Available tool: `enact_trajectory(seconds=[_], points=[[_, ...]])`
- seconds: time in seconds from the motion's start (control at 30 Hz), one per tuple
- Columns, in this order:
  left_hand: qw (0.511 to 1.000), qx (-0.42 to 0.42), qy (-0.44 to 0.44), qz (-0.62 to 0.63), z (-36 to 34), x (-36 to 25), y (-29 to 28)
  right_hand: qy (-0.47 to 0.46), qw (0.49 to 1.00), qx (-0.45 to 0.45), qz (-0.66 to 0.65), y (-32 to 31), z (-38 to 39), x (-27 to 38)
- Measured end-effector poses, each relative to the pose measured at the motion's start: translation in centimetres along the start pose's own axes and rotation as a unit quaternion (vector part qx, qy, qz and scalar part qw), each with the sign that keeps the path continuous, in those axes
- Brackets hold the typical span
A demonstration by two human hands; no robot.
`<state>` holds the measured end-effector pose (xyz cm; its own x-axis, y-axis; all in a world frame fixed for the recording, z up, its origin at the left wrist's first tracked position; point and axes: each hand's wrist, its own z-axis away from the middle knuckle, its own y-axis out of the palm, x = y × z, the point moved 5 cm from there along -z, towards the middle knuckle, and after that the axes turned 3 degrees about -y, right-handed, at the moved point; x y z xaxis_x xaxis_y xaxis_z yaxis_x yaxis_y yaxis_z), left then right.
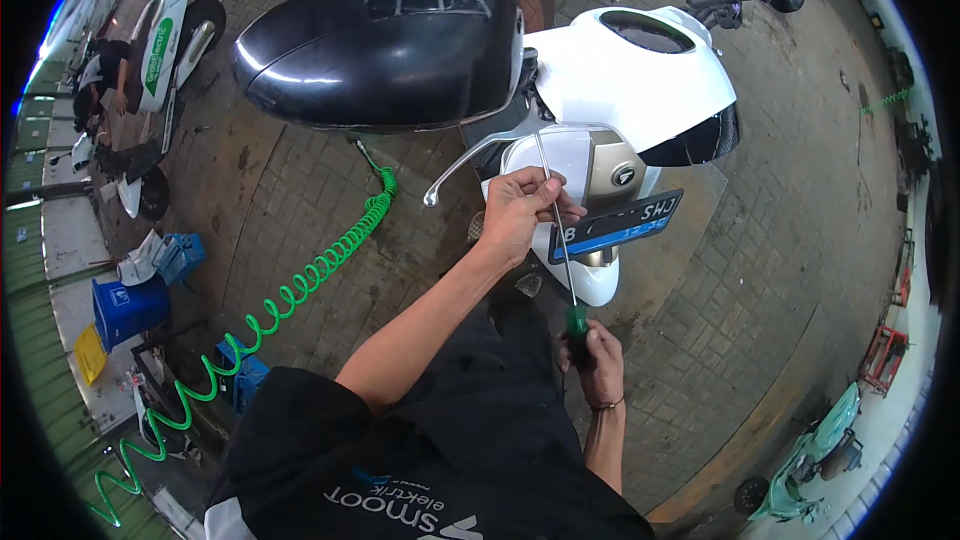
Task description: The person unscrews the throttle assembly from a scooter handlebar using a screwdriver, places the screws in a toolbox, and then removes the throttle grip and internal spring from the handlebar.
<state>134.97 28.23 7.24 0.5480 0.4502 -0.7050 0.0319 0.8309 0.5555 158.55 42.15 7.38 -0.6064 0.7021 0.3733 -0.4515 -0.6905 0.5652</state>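
Observation:
A long screwdriver [576, 321] with a green handle and thin metal shaft slants up in front of a white scooter [615, 85]. Closed around its handle is my right hand [600, 368], low and near my body. My left hand [512, 218] pinches the shaft farther up, towards the tip. That tip points at the white front panel beneath the handlebar; whether it touches a screw cannot be made out. Beside my left hand are the silver brake lever [468, 158] and the number plate [625, 227], which sits tilted. A big black mirror [390, 55] looms over the handlebar's left side.
A coiled green air hose [318, 270] stretches across the paved floor at left. Blue bins [130, 308] stand by the left wall. Farther back, a person [103, 75] crouches by another scooter [165, 55]. A red metal frame [884, 360] and green sheeting [815, 455] are at right.

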Motion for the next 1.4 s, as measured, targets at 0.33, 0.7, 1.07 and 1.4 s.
enact_trajectory(seconds=[0.33, 0.7, 1.07, 1.4], points=[[1.0, -0.02, 0.003, -0.001, 0.2, -0.7, 0.4, -0.29, 0.906, -0.111, 0.288, 1.8, 0.2, 2.0], [1.0, -0.008, 0.013, -0.002, 0.3, -0.5, 0.5, -0.141, 0.817, -0.05, 0.556, 3.4, -0.9, 5.0], [0.975, 0.183, -0.014, 0.129, -2.0, 2.0, -0.3, -0.132, 0.863, 0.048, 0.486, 5.5, -8.3, 9.5], [1.0, -0.013, 0.0, -0.003, -0.7, 0.9, -0.3, -0.132, 0.874, -0.015, 0.468, 6.2, -7.9, 9.6]])
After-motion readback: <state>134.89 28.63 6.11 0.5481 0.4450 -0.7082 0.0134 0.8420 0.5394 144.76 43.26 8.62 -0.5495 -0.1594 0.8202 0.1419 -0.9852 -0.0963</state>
